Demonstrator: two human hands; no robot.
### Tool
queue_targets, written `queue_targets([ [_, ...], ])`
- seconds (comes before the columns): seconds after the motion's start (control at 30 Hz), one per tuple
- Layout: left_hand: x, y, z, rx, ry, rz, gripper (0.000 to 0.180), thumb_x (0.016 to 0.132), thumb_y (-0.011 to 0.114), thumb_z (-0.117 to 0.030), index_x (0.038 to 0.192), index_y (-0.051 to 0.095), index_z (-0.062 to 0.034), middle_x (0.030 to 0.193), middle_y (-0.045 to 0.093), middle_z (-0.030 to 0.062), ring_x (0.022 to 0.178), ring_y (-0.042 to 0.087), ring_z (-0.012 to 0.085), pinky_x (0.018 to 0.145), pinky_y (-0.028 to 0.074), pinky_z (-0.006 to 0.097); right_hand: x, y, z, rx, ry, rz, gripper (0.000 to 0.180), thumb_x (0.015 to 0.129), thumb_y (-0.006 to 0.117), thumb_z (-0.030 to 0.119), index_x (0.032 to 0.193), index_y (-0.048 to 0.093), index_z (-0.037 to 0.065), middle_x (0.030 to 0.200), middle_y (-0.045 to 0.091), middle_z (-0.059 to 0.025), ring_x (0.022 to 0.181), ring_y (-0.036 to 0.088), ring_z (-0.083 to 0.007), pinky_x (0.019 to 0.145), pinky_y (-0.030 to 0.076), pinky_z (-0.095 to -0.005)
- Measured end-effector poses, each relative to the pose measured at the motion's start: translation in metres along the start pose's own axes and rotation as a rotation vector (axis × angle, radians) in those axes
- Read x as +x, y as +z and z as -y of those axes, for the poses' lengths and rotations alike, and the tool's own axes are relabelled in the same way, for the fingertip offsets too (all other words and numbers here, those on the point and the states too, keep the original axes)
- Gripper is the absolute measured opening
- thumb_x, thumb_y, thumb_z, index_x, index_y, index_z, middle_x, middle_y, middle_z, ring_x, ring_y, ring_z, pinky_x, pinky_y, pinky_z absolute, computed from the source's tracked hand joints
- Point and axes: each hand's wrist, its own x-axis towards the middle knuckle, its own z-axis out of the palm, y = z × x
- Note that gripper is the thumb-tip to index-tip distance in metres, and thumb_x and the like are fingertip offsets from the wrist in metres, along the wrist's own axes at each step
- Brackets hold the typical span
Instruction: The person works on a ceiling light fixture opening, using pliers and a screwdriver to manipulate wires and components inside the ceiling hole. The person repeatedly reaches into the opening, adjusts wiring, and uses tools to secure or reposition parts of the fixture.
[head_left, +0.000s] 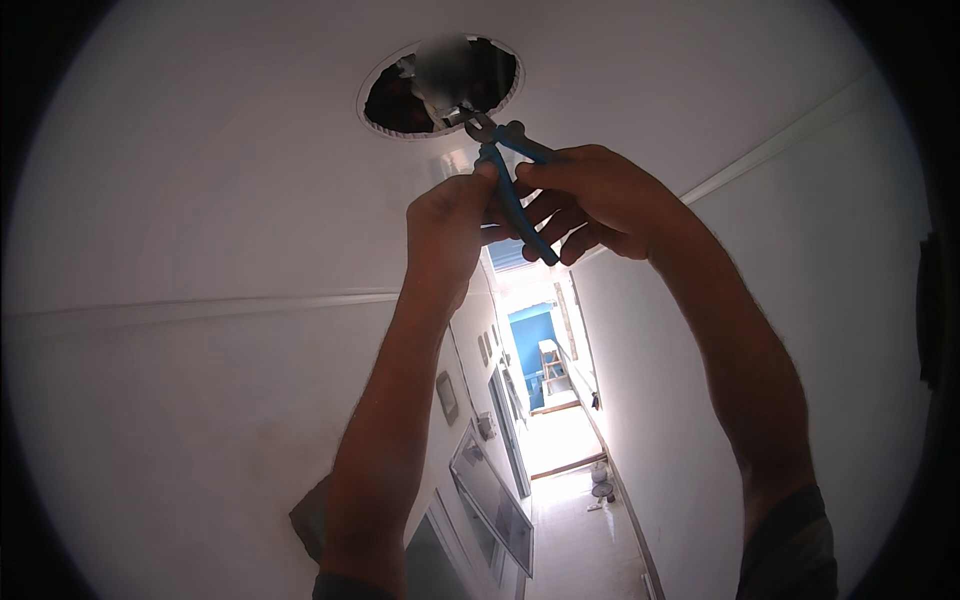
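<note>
Both my arms are raised to the ceiling. A pair of blue-handled pliers [515, 205] points up, its handles spread apart, its metal jaws at the near rim of a round hole [490, 75] cut in the white ceiling. My right hand [605, 200] grips the pliers from the right, thumb along the right handle and fingers curled by the left one. My left hand [447, 215] is closed at the left handle, its thumb tip against it just under the jaws; its other fingers are partly hidden. Pale material shows inside the dark hole, part of it blurred.
White walls flank a narrow passage below. On the left wall are a tilted framed window panel [492, 500] and a small wall plate [446, 397]. A stepladder [552, 365] stands at the bright far end by a blue wall. Small items [600, 485] lie on the floor.
</note>
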Motion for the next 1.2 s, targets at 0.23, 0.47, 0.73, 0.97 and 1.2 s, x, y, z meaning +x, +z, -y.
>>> queue_targets([
  [0.23,-0.015,0.017,0.019,-0.262,-0.040,0.151,0.042,0.104,0.057,-0.038,0.107,0.069,0.0025,0.104,0.071,0.0168,0.092,0.072,0.0262,0.088,0.058,0.045,-0.024,-0.011,0.001,0.019,0.100,0.026,0.037,0.100,0.059,0.028,0.111,0.063,-0.007,0.082,0.072,-0.0189,0.064,0.073,-0.0242,0.045,0.056,-0.0319],
  [0.47,-0.012,0.027,0.027,-0.239,-0.021,0.005,0.043,0.102,0.062,-0.036,0.101,0.068,0.0066,0.082,0.067,0.0099,0.077,0.070,0.0176,0.070,0.060,0.032,-0.025,0.006,0.003,-0.584,-0.154,-0.435,0.028,0.095,0.070,0.026,0.106,0.065,0.001,0.076,0.067,-0.0130,0.065,0.065,-0.0210,0.059,0.050,-0.0344],
  [0.73,-0.002,0.014,0.009,-0.224,0.047,-0.100,0.040,0.102,0.062,-0.035,0.095,0.067,0.0043,0.073,0.058,0.0045,0.061,0.055,0.0101,0.055,0.046,0.026,-0.008,-0.002,0.012,-0.838,-0.471,-0.491,0.022,0.094,0.071,0.023,0.099,0.068,0.002,0.073,0.062,-0.0126,0.063,0.059,-0.0222,0.063,0.046,-0.0395],
  [0.97,0.002,0.019,0.014,-0.290,0.068,-0.150,0.037,0.102,0.063,-0.033,0.094,0.066,0.0035,0.070,0.056,0.0036,0.057,0.054,0.0101,0.052,0.046,0.025,-0.003,0.003,0.002,-0.864,-0.555,-0.541,0.021,0.095,0.070,0.021,0.102,0.067,0.002,0.072,0.066,-0.0152,0.059,0.065,-0.0241,0.060,0.050,-0.0383],
  [1.2,-0.004,0.019,0.015,-0.242,0.045,-0.169,0.037,0.102,0.061,-0.032,0.093,0.065,0.0036,0.068,0.054,0.0028,0.056,0.054,0.0092,0.047,0.042,0.024,-0.008,0.011,0.000,-0.846,-0.545,-0.540,0.020,0.095,0.069,0.019,0.099,0.067,0.000,0.072,0.068,-0.0160,0.060,0.069,-0.0267,0.061,0.053,-0.0377],
])
